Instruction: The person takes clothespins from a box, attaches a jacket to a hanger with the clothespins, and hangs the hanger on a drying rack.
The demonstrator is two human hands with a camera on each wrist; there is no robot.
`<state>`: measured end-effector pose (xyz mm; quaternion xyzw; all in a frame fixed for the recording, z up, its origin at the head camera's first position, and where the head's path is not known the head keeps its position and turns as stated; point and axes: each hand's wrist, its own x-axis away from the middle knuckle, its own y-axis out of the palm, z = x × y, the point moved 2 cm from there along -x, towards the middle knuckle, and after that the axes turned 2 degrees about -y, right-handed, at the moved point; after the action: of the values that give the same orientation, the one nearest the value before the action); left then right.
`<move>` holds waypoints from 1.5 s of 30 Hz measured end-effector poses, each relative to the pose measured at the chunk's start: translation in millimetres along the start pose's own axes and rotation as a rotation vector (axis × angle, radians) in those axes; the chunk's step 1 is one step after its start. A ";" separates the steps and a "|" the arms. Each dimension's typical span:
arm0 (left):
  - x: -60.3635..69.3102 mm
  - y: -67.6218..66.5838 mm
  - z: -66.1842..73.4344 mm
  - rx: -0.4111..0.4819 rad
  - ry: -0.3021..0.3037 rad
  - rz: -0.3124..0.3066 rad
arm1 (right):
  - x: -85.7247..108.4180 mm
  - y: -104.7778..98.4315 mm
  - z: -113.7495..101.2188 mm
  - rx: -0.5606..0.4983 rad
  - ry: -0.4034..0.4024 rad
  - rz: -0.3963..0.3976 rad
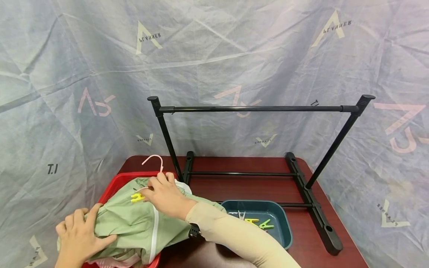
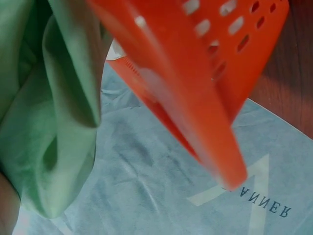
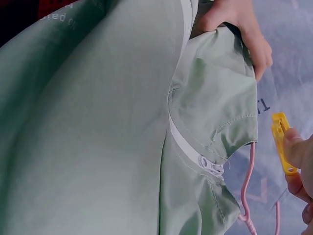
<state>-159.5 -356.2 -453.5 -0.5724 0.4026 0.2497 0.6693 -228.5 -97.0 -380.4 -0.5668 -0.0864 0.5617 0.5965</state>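
A light green zip-up jacket (image 1: pixel 134 219) hangs on a pink clothes hanger (image 1: pixel 157 160) and lies over the red basket (image 1: pixel 112 188). Its white zipper (image 3: pixel 183 144) and the collar opening show in the right wrist view. My left hand (image 1: pixel 78 232) grips the jacket at its left side, fingers over the cloth and thumb toward me. Between thumb and finger my right hand (image 1: pixel 167 197) pinches a yellow clothespin (image 3: pixel 281 142), close to the hanger's neck and apart from the cloth in the right wrist view. In the left wrist view green cloth (image 2: pixel 54 122) hangs beside the basket's rim.
A black garment rack (image 1: pixel 258 109) stands on the dark red table (image 1: pixel 234 188). In front of it sits a blue-green tray (image 1: pixel 285 227) holding several clothespins (image 1: pixel 266 224). Pink cloth (image 1: pixel 117 260) shows in the basket under the jacket. A printed grey sheet (image 1: pixel 214 56) hangs behind.
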 end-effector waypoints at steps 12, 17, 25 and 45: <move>-11.0 -3.5 9.0 0.007 0.096 0.169 | -2.9 4.6 2.0 0.015 0.038 0.024; -16.0 -5.7 12.0 0.008 0.109 0.180 | -5.7 6.1 3.9 0.032 0.059 0.003; -17.2 -5.2 11.5 0.027 0.105 0.145 | -8.3 6.5 4.4 0.044 0.061 0.009; -26.1 -6.1 15.9 0.008 0.161 0.212 | -13.2 4.2 3.7 0.186 0.019 -0.015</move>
<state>-165.0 -338.9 -428.2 -0.5422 0.5141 0.2709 0.6069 -238.3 -106.1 -375.4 -0.5135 -0.0323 0.5574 0.6516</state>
